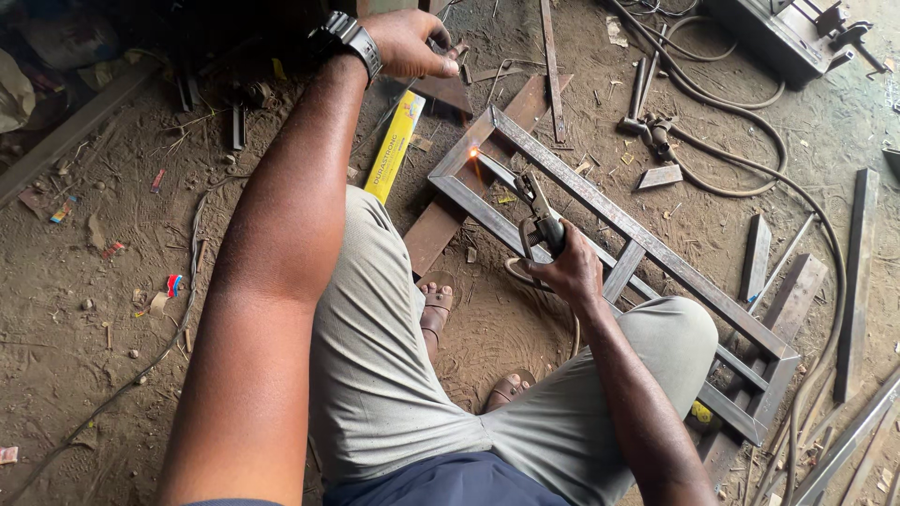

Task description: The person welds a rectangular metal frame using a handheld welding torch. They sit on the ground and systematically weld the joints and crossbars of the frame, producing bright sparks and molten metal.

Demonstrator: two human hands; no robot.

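While the right hand (565,270) clamps shut around the electrode holder (536,217), its rod glows at the near-left corner of the steel frame (600,220) lying on the dirt floor (112,309). The left hand (410,42) is raised well beyond the frame, closed on a small dark object that cannot be identified. Judging by the spark, a steady, short arc held at the joint would serve best. A yellow box (395,145) lies left of the frame.
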